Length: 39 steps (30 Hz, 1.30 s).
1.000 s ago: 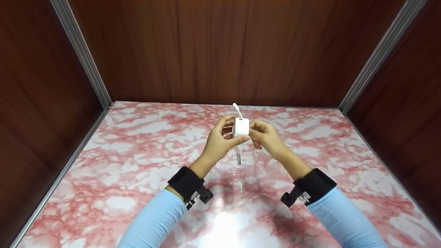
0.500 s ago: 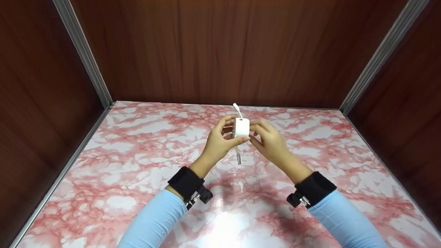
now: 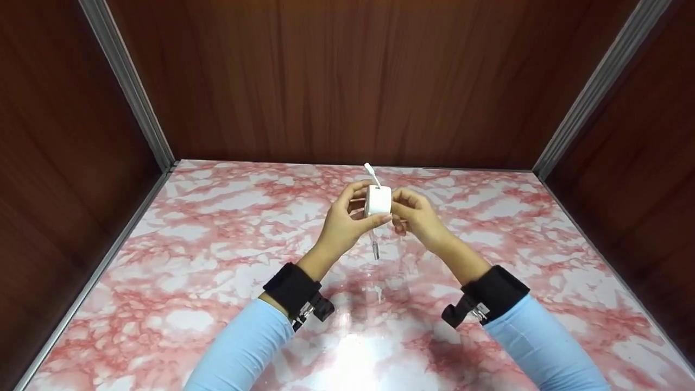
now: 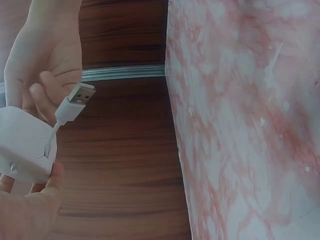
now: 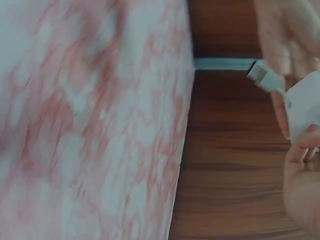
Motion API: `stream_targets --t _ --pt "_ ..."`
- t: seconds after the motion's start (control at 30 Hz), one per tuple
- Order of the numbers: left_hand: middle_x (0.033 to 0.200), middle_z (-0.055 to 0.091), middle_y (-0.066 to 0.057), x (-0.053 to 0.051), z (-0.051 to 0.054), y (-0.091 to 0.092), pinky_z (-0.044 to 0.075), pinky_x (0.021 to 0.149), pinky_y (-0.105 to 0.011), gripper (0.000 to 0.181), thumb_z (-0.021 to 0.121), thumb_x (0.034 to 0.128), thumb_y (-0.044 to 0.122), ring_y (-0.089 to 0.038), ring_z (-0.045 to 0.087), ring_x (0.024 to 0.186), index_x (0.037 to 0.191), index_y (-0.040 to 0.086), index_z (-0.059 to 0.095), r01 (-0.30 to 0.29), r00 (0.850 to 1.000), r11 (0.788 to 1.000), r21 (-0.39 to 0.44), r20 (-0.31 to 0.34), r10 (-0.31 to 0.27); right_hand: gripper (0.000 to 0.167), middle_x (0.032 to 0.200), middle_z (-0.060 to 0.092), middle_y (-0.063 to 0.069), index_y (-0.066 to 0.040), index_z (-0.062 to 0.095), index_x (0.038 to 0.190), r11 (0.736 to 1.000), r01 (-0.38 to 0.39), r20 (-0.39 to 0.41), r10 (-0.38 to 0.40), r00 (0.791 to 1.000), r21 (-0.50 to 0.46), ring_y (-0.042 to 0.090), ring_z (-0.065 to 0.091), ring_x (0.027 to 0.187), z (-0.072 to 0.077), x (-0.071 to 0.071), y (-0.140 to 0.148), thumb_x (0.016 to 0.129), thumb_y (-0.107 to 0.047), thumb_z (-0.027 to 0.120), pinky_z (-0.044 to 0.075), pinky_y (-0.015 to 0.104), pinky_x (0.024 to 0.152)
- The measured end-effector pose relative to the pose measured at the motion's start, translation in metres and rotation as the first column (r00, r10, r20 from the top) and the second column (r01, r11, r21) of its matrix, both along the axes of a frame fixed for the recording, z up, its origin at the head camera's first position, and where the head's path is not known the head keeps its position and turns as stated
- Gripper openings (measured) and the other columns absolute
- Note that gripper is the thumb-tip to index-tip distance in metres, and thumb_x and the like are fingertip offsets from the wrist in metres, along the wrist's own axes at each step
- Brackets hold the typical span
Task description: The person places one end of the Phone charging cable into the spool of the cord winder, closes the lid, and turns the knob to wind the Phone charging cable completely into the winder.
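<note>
A white box-shaped cable winder (image 3: 379, 201) is held up above the table. My left hand (image 3: 343, 221) grips it, thumb across its lower edge and fingers behind. My right hand (image 3: 426, 224) pinches at its right side with curled fingers; what lies between those fingertips is hidden. From the top of the winder sticks out a short white cable end with a small plug (image 3: 370, 169). A USB plug (image 3: 376, 251) hangs from the underside, seen larger in the left wrist view. There the winder's white casing (image 4: 22, 140) shows a small round knob (image 4: 14, 167).
Beneath the hands spreads a red-and-white marbled table (image 3: 217, 260). Dark wood panels (image 3: 347, 81) with grey metal corner posts (image 3: 133, 81) enclose it at the back and sides. Both wrists wear black straps (image 3: 497, 293) with small cameras.
My right hand's fingers shifted at the winder's side, stretching half a second ago and curling back now. The left hand and the winder stay nearly still, drifting slightly left.
</note>
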State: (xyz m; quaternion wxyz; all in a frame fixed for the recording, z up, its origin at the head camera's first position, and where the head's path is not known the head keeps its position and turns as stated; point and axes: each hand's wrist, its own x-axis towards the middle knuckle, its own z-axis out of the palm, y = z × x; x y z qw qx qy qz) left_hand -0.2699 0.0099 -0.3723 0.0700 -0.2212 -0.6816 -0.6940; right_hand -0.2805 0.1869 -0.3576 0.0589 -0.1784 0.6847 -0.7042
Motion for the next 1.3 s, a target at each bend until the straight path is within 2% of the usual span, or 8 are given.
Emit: stream_targets --t 0.23,0.4,0.47,0.63,0.73,0.83,1.1,1.3 --pt "0.124 0.057 -0.015 -0.001 0.002 0.000 0.051 0.096 -0.036 0.067 0.082 0.0772 0.012 -0.027 0.058 0.110 0.135 0.006 0.048 0.011 1.000 1.000 -0.005 0.002 -0.011 0.009 0.064 0.048 -0.003 -0.007 0.051 0.088 0.975 0.103 0.325 -0.034 0.945 -0.196 0.001 0.034 0.047 0.011 0.004 -0.006 0.095 0.000 0.050 0.029 0.011 0.041" --pt "0.125 0.057 -0.014 -0.001 0.003 -0.002 0.051 0.095 -0.035 0.066 0.082 0.0779 0.014 -0.027 0.058 0.110 0.135 0.006 0.049 -0.010 1.000 1.000 -0.013 -0.004 0.010 0.003 0.073 0.060 -0.006 -0.001 0.063 0.094 0.988 0.108 -0.095 -0.098 0.991 0.107 0.001 0.044 0.056 0.005 0.000 0.000 0.093 -0.001 0.060 0.036 0.012 0.047" --pt "0.125 0.057 -0.014 -0.001 0.003 -0.003 0.051 0.095 -0.035 0.066 0.082 0.0782 0.015 -0.027 0.058 0.110 0.135 0.008 0.049 -0.011 1.000 1.000 -0.012 -0.005 0.011 0.005 0.081 0.064 -0.003 0.000 0.067 0.093 0.938 0.216 -0.470 -0.067 0.880 0.271 0.004 0.051 0.064 0.000 -0.003 0.005 0.088 0.001 0.066 0.041 0.015 0.052" --pt "0.126 0.056 -0.015 0.001 0.005 -0.001 0.051 0.095 -0.035 0.065 0.081 0.0785 0.011 -0.027 0.057 0.110 0.135 0.008 0.049 0.022 1.000 1.000 0.009 -0.008 -0.022 0.018 0.096 0.066 0.008 -0.003 0.069 0.090 0.842 0.496 -0.948 0.056 0.313 0.213 0.017 0.056 0.077 -0.012 -0.012 0.016 0.076 0.006 0.077 0.045 0.022 0.057" --pt "0.126 0.056 -0.016 0.002 0.006 0.002 0.051 0.096 -0.034 0.065 0.081 0.0788 0.011 -0.027 0.057 0.111 0.135 0.007 0.049 0.033 0.999 0.999 0.003 -0.013 -0.033 0.021 0.094 0.067 0.008 -0.004 0.067 0.088 0.857 0.484 -0.968 0.064 0.243 0.178 0.018 0.056 0.075 -0.016 -0.015 0.019 0.074 0.009 0.076 0.044 0.022 0.054" --pt "0.125 0.056 -0.015 0.002 0.006 0.003 0.052 0.095 -0.034 0.065 0.081 0.0786 0.012 -0.025 0.058 0.110 0.135 0.008 0.049 0.032 0.999 0.999 -0.007 -0.012 -0.033 0.020 0.089 0.067 0.010 -0.002 0.065 0.088 0.879 0.434 -0.941 0.043 0.336 0.196 0.017 0.058 0.074 -0.016 -0.014 0.020 0.076 0.012 0.073 0.045 0.020 0.055" --pt "0.126 0.056 -0.015 0.004 0.005 0.003 0.052 0.095 -0.031 0.066 0.080 0.0791 0.011 -0.025 0.058 0.111 0.136 0.008 0.048 0.029 1.000 1.000 0.008 -0.007 -0.029 0.007 0.066 0.060 0.001 0.000 0.063 0.083 0.981 0.169 -0.409 -0.115 0.905 0.097 0.006 0.048 0.053 -0.008 -0.004 0.011 0.086 0.006 0.065 0.038 0.016 0.046" --pt "0.125 0.056 -0.015 0.002 0.005 0.004 0.052 0.095 -0.031 0.066 0.081 0.0780 0.012 -0.025 0.058 0.111 0.136 0.008 0.049 0.018 1.000 1.000 -0.002 -0.019 -0.018 0.018 0.064 0.055 -0.002 -0.011 0.056 0.085 0.972 0.115 0.177 -0.079 0.981 -0.204 0.003 0.042 0.050 0.005 0.005 -0.001 0.091 0.006 0.053 0.033 0.013 0.044"
